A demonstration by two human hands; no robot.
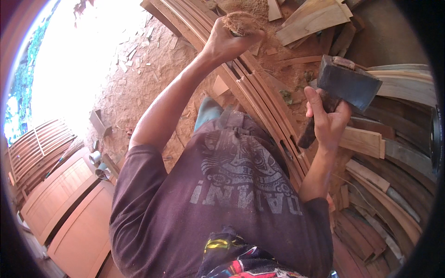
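My left hand (227, 44) is closed around a wooden handle with a frayed, fibrous brown top (241, 23); the tool's lower end is hidden by the hand. It is held over long grooved wooden bars (262, 99), which run diagonally beneath my arms. Dark slots are cut into the bars. On the right, my right hand (330, 121) grips a hammer by its dark wooden handle. The hammer's broad, dark, blocky head (348, 83) is raised to the right of the bars.
Wood offcuts (317, 21) lie at the far right, and curved boards (394, 185) are stacked along the right. Sawdust and small chips cover the ground (139, 83). Panelled wooden doors (81, 227) lie at the lower left, near a slatted wooden frame (39, 146).
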